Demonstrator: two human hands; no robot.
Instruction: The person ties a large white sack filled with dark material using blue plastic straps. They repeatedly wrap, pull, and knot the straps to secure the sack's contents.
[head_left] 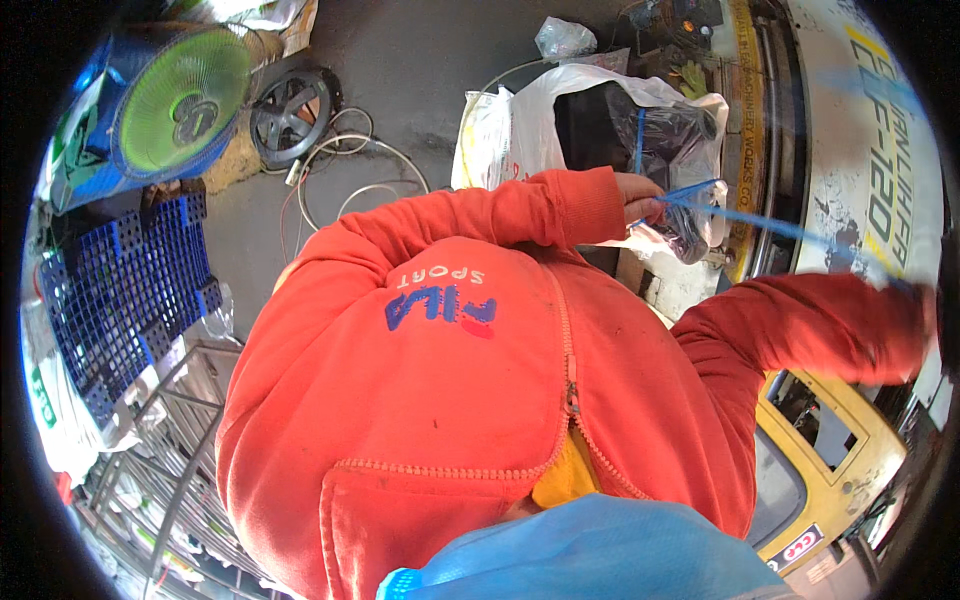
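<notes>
Grey concrete floor [400, 70] carries a blue plastic crate [125, 290] and green fan [175, 95]. Left hand [640, 195] pinches a taut blue strap [740, 218] over a crinkled clear bag [675, 140]; right hand is hidden at the rim, grip unclear.

Left hand [640, 197]: ahead of the chest, fingers closed on a strap [760, 225]
Strap: runs rightward toward the right sleeve [830, 330]
Bag [600, 110]: behind the left hand
Crate [130, 290]: far left, fan [180, 100] behind it
</notes>
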